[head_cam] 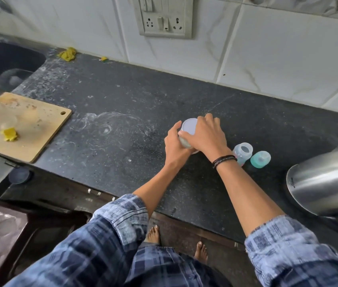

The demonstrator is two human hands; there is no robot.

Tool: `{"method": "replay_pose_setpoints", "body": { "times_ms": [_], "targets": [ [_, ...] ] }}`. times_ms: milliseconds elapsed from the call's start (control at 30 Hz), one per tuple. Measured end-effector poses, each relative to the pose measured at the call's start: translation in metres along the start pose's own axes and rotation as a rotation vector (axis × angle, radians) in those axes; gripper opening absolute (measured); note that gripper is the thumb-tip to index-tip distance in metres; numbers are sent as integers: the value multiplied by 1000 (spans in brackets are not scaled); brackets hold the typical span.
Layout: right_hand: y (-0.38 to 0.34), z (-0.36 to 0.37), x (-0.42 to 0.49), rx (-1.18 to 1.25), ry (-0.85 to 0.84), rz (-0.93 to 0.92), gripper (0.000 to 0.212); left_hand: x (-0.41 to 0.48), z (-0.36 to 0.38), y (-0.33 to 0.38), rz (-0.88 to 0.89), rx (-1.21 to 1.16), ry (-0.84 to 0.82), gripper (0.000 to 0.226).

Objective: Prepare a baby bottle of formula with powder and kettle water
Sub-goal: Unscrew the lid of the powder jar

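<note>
White-lidded jar [188, 126] on dark bench [122, 100], left hand [174, 146] gripping its side, right hand [207, 135] curled over its top, baby bottle [243, 151] just beside.

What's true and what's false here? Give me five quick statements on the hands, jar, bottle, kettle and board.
1. The left hand grips the jar while the right hand grips its lid. True.
2. The lid is off the jar. False: it sits on the jar, under the right hand.
3. The baby bottle is capped. False: its mouth is open, and the teal cap stands beside it on the counter.
4. The kettle stands left of the jar. False: it is at the right edge, right of the baby bottle.
5. A yellow scrap lies on the cutting board. True.
</note>
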State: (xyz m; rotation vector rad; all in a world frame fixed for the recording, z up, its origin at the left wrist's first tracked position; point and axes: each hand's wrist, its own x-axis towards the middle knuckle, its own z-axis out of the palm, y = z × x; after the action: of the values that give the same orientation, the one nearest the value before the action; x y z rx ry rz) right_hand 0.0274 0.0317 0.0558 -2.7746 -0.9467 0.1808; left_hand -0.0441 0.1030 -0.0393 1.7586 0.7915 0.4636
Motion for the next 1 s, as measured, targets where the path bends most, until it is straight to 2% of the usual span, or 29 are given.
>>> {"method": "replay_pose_setpoints", "body": {
  "times_ms": [300, 567, 867, 1000],
  "targets": [
    [0, -2, 6, -45, -17, -57, 78, 3, -11, 0, 40, -41, -88, 87],
    [5, 0, 9, -23, 9, -125, 75, 3, -15, 2, 70, 90, -68, 86],
    [13, 0, 15, -25, -33, -206, 74, 0, -12, 0, 86, 142, -43, 88],
    [16, 1, 16, -34, -33, -233, 72, 1, -14, 1, 101, 157, -29, 82]
  ]
}}
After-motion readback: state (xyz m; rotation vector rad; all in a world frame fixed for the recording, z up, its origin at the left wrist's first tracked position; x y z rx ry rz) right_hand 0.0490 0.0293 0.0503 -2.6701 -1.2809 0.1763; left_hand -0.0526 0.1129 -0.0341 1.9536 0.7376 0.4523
